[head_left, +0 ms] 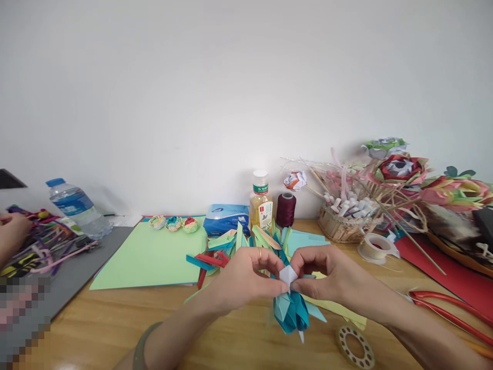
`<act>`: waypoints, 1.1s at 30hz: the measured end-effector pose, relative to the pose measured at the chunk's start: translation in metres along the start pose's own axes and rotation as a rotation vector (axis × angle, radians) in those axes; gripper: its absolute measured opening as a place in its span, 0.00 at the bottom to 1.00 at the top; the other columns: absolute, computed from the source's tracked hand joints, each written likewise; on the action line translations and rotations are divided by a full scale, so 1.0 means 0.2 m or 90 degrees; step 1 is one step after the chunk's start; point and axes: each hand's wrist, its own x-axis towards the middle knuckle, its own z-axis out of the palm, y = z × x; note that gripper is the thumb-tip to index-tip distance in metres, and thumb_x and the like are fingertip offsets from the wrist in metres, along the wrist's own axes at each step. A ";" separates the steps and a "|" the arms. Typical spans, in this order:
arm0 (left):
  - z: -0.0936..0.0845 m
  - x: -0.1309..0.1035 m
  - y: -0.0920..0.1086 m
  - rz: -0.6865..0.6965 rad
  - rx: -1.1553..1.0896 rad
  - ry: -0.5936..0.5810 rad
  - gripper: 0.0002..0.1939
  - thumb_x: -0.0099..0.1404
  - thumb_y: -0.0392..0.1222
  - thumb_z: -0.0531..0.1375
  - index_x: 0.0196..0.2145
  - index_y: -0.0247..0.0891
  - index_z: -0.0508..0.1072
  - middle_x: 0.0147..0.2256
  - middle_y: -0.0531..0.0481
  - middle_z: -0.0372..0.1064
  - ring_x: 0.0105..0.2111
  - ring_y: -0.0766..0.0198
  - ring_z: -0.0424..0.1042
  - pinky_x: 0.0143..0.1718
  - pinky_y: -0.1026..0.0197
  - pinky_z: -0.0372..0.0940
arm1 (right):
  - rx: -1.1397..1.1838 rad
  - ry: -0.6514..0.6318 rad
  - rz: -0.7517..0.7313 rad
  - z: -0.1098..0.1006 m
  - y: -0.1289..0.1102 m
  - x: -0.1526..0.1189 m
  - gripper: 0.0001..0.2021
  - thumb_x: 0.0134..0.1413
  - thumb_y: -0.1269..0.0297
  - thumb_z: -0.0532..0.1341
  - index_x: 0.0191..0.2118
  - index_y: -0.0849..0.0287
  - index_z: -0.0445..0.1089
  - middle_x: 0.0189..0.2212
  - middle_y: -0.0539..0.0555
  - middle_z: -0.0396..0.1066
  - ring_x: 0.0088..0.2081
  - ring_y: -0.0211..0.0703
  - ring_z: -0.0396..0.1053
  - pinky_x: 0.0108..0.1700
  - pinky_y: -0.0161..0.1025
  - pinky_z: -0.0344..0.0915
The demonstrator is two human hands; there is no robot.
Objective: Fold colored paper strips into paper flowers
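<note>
Between my two hands is a folded paper flower [291, 311] in teal and pale blue, its petals hanging downward. A white folded paper piece [288, 275] sits at its top. My left hand [252, 277] wears a ring and pinches the left edge of this piece between thumb and fingers. From the other side, my right hand [321, 270] pinches its right edge the same way. Just behind my hands lies a loose pile of folded paper strips [239, 237] in green, peach, teal and red.
Green paper sheets [150, 257], a tissue pack [226, 220], a drink bottle [261, 203] and dark red thread [285, 209] stand behind. At right are a basket [342, 228], a tape roll [379, 248], red-handled scissors [450, 308] and a tape ring [355, 347]. Another person's hand [13, 231] is far left.
</note>
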 end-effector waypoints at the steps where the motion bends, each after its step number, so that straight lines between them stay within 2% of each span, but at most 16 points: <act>1: 0.00 0.00 0.00 -0.003 -0.002 -0.002 0.09 0.46 0.35 0.65 0.27 0.33 0.72 0.28 0.51 0.69 0.28 0.68 0.66 0.32 0.63 0.61 | 0.010 -0.001 0.005 0.00 0.00 0.00 0.03 0.41 0.66 0.61 0.23 0.59 0.68 0.22 0.48 0.67 0.26 0.36 0.62 0.29 0.34 0.58; 7: -0.01 0.01 0.00 0.002 -0.023 0.001 0.10 0.46 0.37 0.67 0.26 0.33 0.71 0.27 0.50 0.70 0.29 0.66 0.67 0.33 0.62 0.62 | 0.016 0.029 -0.025 0.00 0.01 0.00 0.01 0.40 0.69 0.60 0.24 0.60 0.68 0.22 0.47 0.68 0.26 0.35 0.63 0.29 0.33 0.59; 13: -0.01 0.00 0.00 0.017 -0.035 -0.022 0.11 0.47 0.38 0.67 0.28 0.32 0.71 0.27 0.51 0.68 0.28 0.68 0.65 0.32 0.64 0.61 | 0.058 0.027 -0.001 0.01 0.03 0.01 0.02 0.41 0.68 0.61 0.25 0.60 0.67 0.22 0.47 0.67 0.23 0.33 0.62 0.25 0.31 0.58; 24: 0.02 -0.02 0.04 -0.007 -0.091 0.056 0.12 0.41 0.39 0.69 0.23 0.33 0.71 0.24 0.52 0.68 0.26 0.69 0.65 0.29 0.64 0.60 | 0.021 0.056 -0.050 0.03 -0.02 -0.01 0.05 0.46 0.64 0.60 0.25 0.60 0.66 0.22 0.48 0.65 0.24 0.34 0.61 0.26 0.32 0.58; 33: 0.04 -0.02 0.03 0.020 -0.126 0.115 0.09 0.42 0.35 0.66 0.22 0.33 0.70 0.23 0.53 0.68 0.25 0.70 0.65 0.29 0.65 0.60 | -0.064 0.135 -0.116 0.06 -0.02 -0.02 0.06 0.49 0.64 0.58 0.25 0.58 0.66 0.22 0.48 0.67 0.26 0.37 0.64 0.29 0.34 0.62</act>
